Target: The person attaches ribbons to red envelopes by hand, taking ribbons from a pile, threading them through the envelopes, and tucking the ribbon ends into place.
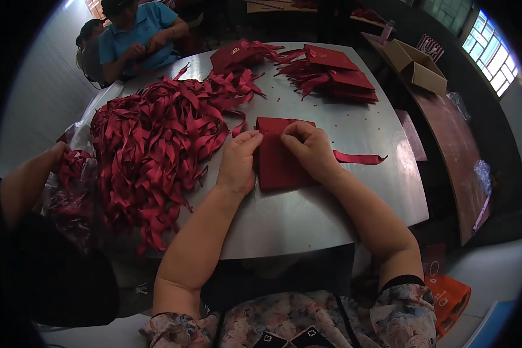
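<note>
Toward the counter's (284, 232) front edge, the red bag (278, 165) lies lengthwise front-to-back, left hand (238, 163) at its left side, right hand (313, 148) overlapping it, both grips' fingertips pressed together, anything pinched indiscernible

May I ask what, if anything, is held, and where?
Left hand: the red bag, by its upper left edge. Right hand: near its top, hold unclear.

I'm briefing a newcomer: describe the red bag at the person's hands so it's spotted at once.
On the shiny table, find the big heap of red ribbons. Just right of it, at the left hand and right hand, lies the red bag. Unlike the bags piled farther back, it lies singly, with fingers at its far end.
</note>
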### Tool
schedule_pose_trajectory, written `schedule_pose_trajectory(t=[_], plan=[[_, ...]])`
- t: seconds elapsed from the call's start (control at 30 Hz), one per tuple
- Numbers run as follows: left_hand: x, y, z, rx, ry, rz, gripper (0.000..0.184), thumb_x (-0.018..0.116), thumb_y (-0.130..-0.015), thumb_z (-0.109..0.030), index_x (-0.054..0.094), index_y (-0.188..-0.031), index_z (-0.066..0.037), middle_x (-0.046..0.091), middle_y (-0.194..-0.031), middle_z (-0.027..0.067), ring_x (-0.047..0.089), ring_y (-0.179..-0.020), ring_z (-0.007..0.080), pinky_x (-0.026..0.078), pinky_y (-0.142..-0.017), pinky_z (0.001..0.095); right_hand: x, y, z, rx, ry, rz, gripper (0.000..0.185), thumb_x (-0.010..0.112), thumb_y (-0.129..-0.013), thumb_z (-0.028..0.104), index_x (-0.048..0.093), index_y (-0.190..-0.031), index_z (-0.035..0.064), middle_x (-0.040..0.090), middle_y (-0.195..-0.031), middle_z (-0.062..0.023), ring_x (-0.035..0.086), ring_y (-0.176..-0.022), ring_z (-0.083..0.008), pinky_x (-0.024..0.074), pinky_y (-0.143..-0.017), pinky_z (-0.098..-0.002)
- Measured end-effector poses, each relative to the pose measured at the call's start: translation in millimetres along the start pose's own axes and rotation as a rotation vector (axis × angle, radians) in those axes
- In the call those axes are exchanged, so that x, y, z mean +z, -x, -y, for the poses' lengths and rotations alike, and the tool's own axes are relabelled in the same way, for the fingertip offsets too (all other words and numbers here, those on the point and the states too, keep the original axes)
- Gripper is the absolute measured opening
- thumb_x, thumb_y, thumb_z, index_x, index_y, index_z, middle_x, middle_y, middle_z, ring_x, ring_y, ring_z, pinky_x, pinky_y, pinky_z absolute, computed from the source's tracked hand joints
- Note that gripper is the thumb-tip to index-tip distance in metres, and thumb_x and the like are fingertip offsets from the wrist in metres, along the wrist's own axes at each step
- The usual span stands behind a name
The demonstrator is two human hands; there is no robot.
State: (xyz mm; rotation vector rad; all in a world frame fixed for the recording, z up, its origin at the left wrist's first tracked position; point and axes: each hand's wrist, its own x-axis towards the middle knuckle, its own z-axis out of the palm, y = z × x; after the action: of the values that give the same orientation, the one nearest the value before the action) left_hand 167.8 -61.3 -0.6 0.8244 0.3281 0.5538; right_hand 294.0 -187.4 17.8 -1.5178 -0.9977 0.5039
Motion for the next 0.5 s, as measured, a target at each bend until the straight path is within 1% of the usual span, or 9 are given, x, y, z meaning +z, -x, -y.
schedule_pose_trajectory(t=[0.07, 0.13, 0.2, 0.23, 0.27, 0.3, 0.37, 0.43, 0.5], plan=[[0.9, 1.0, 2.3, 0.014, -0.017, 0.01, 0.017, 0.061, -0.094, -0.009, 0.064, -0.107, 0.001, 0.068, -0.098, 0.0063, 0.065, -0.085, 0.0131, 0.052, -0.081, 0.0257, -1.4, -0.6, -0.1, -0.031, 0.091, -0.01, 0.013, 0.063, -0.09, 0.011, 0.062, -0.094, -0.0012, 0.066, -0.083, -0.004, 0.059, -0.076, -0.0111, 0.0487, -0.069, -0.0272], [1.2, 3.3, 4.0, 0.053, -0.175, -0.02, 0.021, 0.061, -0.095, -0.011, 0.064, -0.111, 0.003, 0.068, -0.1, 0.005, 0.064, -0.086, 0.0115, 0.051, -0.081, 0.0246, -2.0, -0.8, 1.3, -0.064, 0.18, -0.019, 0.012, 0.063, -0.09, 0.011, 0.062, -0.093, -0.001, 0.066, -0.081, -0.0059, 0.059, -0.074, -0.0129, 0.0484, -0.068, -0.0287], [1.9, 4.7, 5.0, 0.046, -0.206, -0.016, 0.022, 0.061, -0.094, -0.011, 0.064, -0.111, 0.004, 0.068, -0.099, 0.0043, 0.063, -0.086, 0.0103, 0.051, -0.08, 0.0237, -2.8, 0.4, 4.7, -0.126, 0.368, -0.012, 0.011, 0.064, -0.088, 0.011, 0.062, -0.09, -0.0001, 0.064, -0.078, -0.0108, 0.06, -0.071, -0.018, 0.0482, -0.066, -0.0316], [2.5, 5.4, 5.7, 0.038, -0.236, -0.01, 0.023, 0.062, -0.094, -0.011, 0.065, -0.111, 0.004, 0.068, -0.098, 0.0035, 0.062, -0.086, 0.0091, 0.05, -0.079, 0.0229, -3.5, 1.2, 6.1, -0.127, 0.367, -0.013, 0.011, 0.064, -0.088, 0.011, 0.062, -0.09, -0.0001, 0.064, -0.078, -0.0108, 0.06, -0.071, -0.018, 0.0482, -0.066, -0.0316], [2.8, 5.9, 6.7, 0.038, -0.238, -0.01, 0.023, 0.062, -0.094, -0.011, 0.065, -0.111, 0.004, 0.068, -0.098, 0.0035, 0.062, -0.086, 0.0091, 0.05, -0.079, 0.0229, -4.3, 2.0, 7.6, -0.137, 0.401, -0.014, 0.011, 0.064, -0.086, 0.011, 0.062, -0.089, 0.0005, 0.064, -0.077, -0.0124, 0.061, -0.07, -0.0214, 0.0485, -0.066, -0.0332], [3.7, 6.3, 7.3, 0.076, -0.351, -0.02, 0.021, 0.062, -0.094, -0.011, 0.066, -0.108, 0.004, 0.068, -0.095, 0.0032, 0.061, -0.084, 0.0081, 0.05, -0.077, 0.0225, -5.0, 2.5, 8.5, -0.147, 0.435, -0.016, 0.011, 0.065, -0.085, 0.011, 0.062, -0.088, 0.0011, 0.064, -0.077, -0.0141, 0.062, -0.069, -0.0247, 0.0488, -0.065, -0.0348], [5.2, 7.7, 7.7, 0.115, -0.466, -0.029, 0.02, 0.061, -0.094, -0.011, 0.068, -0.104, 0.005, 0.068, -0.092, 0.0029, 0.06, -0.082, 0.007, 0.049, -0.076, 0.0221, -7.0, 2.7, 9.0, -0.2, 0.48, -0.027, 0.01, 0.065, -0.084, 0.011, 0.063, -0.087, 0.0017, 0.064, -0.076, -0.0144, 0.063, -0.069, -0.0271, 0.0492, -0.064, -0.0363], [11.8, 12.5, 3.4, 0.179, -0.71, -0.03, 0.018, 0.061, -0.092, -0.01, 0.069, -0.1, 0.004, 0.069, -0.086, 0.0019, 0.059, -0.077, 0.0057, 0.048, -0.07, 0.0224, -7.1, 3.2, 10.7, -0.254, 0.525, -0.037, 0.01, 0.065, -0.083, 0.011, 0.063, -0.087, 0.0022, 0.064, -0.076, -0.0147, 0.064, -0.07, -0.0295, 0.0496, -0.064, -0.0378], [20.1, 18.2, 2.2, 0.183, -0.723, -0.032, 0.018, 0.061, -0.092, -0.01, 0.069, -0.099, 0.005, 0.069, -0.084, 0.0015, 0.059, -0.075, 0.0057, 0.048, -0.068, 0.0232, -6.1, 5.3, 14.1, -0.286, 0.568, -0.016, 0.01, 0.065, -0.081, 0.011, 0.063, -0.086, 0.003, 0.065, -0.078, -0.015, 0.064, -0.072, -0.0332, 0.0501, -0.064, -0.0404]])
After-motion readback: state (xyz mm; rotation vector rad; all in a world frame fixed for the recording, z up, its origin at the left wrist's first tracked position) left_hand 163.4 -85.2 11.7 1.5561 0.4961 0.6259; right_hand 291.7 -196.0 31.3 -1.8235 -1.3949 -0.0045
